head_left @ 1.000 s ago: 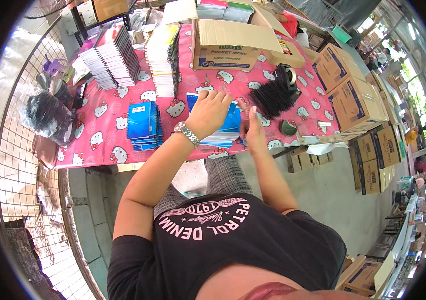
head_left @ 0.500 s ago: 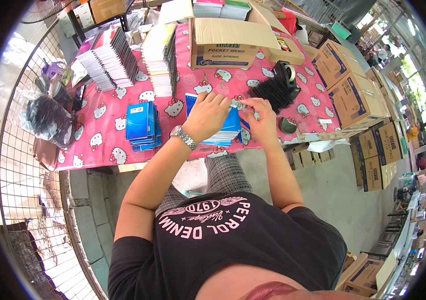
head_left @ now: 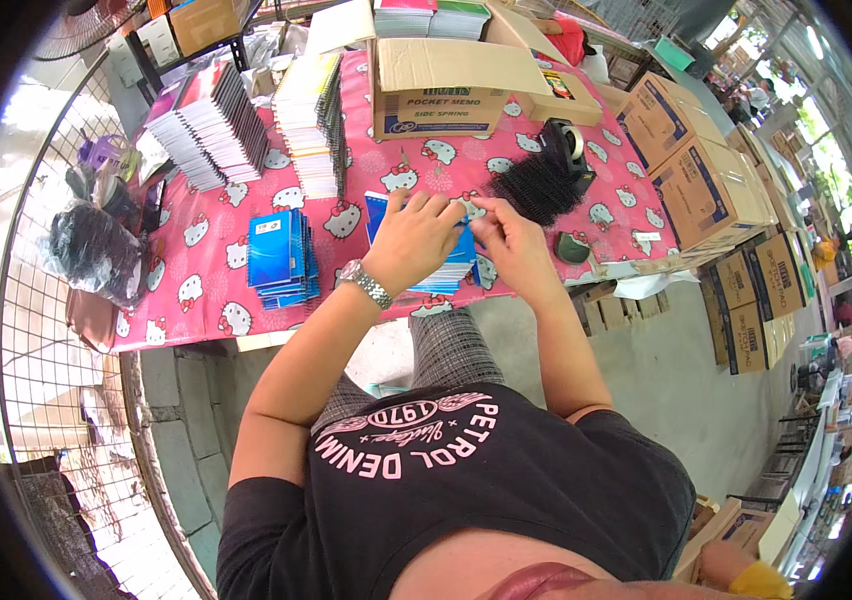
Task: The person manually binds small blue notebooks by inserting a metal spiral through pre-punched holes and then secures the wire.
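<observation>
Over the blue notebook stack [head_left: 451,268], left hand [head_left: 414,238] and right hand [head_left: 508,240], fingers curled together.

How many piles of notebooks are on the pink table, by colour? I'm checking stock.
Blue piles: 2, one under the hands, one beside the left hand
White-edged spiral stacks: 2
Total: 4
</observation>
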### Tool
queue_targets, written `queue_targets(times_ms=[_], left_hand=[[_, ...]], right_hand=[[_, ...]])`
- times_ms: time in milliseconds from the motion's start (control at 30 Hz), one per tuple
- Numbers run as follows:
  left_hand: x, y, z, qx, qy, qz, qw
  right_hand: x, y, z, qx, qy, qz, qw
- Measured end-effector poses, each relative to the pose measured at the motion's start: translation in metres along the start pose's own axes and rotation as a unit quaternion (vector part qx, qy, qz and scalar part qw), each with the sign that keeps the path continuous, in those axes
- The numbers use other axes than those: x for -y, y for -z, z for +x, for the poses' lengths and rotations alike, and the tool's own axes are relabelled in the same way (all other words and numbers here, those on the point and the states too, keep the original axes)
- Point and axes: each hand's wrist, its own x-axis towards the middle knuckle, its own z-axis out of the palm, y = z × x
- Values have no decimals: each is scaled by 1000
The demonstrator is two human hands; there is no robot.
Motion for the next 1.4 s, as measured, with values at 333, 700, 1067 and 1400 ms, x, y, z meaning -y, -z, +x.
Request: queue_targets(times_ms=[333,700,1067,1400], left_hand=[[9,-2,-3,15,13,-60,998],[15,4,-22,-49,66,2,997],[19,3,-6,11,105,-81,991],[20,7,-8,18,140,-101,985]], right_hand=[[-213,49,4,-187,-254,-253,915],[-131,46,31,-48,-171,215,960],[-50,32,71,394,-2,534,748],[-42,26,65,348,-24,460,816]])
